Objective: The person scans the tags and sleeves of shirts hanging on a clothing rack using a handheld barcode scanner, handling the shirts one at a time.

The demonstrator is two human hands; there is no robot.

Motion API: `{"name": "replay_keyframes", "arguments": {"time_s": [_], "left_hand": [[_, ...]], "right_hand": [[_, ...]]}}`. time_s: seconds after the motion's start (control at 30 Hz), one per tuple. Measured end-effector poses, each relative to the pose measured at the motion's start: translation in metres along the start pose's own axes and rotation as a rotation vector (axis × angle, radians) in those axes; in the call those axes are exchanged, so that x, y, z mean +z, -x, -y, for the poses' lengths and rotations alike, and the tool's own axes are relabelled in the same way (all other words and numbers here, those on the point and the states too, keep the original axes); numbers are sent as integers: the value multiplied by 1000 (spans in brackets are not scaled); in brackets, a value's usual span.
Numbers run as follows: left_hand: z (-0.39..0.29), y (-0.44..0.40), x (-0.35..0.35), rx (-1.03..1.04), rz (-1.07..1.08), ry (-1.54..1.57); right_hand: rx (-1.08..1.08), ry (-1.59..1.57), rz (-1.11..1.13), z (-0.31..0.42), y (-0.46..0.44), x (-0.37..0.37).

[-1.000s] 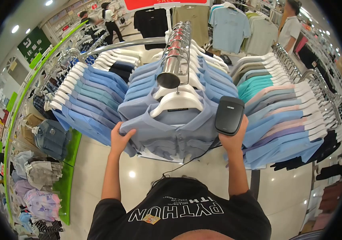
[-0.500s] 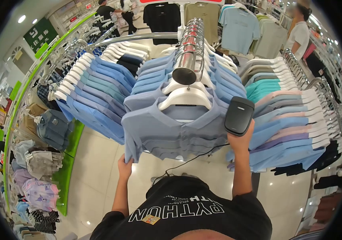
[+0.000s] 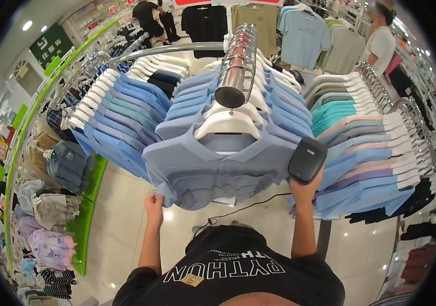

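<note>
A grey-blue polo shirt [image 3: 223, 163] with a buttoned placket hangs on a white hanger [image 3: 228, 125] at the front of the central rail. My left hand [image 3: 153, 200] is closed, pinching the hem of the shirt's left-side sleeve. Beside the shirt's other sleeve, my right hand [image 3: 307, 188] is closed round a black rounded handheld device [image 3: 307, 160] with a small pale logo. The device covers most of those fingers. A thin black cable [image 3: 251, 205] runs from near this hand toward my waist.
A chrome rail [image 3: 230, 94] points toward me, with more blue shirts behind. Racks of folded-over shirts on hangers flank it, blue ones [image 3: 121, 109] left and mixed colours [image 3: 360, 148] right. A person in white [image 3: 380, 46] stands at the back right; others are far back.
The front shirt has swung slightly left and its lower part has shifted. My left hand moves a little left with the sleeve; my right hand and the device are slightly lower.
</note>
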State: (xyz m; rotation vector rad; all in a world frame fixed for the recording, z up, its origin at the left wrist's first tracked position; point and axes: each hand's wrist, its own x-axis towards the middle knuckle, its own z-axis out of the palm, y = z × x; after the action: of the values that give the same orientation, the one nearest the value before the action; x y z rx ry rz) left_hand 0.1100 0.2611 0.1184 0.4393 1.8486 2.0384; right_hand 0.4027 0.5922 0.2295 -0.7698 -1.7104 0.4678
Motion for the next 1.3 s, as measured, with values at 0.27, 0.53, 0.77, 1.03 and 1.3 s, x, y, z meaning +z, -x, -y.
{"name": "replay_keyframes", "arguments": {"time_s": [0.27, 0.53, 0.77, 1.03, 1.3], "left_hand": [[6, 12, 44, -41, 226, -78], [-16, 30, 75, -58, 296, -127], [-5, 36, 65, 88, 297, -256], [-39, 40, 79, 3, 441, -450], [-41, 36, 70, 35, 548, -293]], "right_hand": [[436, -896, 327, -49, 149, 46], [74, -551, 705, 60, 143, 95], [408, -754, 827, 81, 149, 119], [481, -861, 782, 86, 155, 122], [479, -890, 679, 76, 174, 136]]}}
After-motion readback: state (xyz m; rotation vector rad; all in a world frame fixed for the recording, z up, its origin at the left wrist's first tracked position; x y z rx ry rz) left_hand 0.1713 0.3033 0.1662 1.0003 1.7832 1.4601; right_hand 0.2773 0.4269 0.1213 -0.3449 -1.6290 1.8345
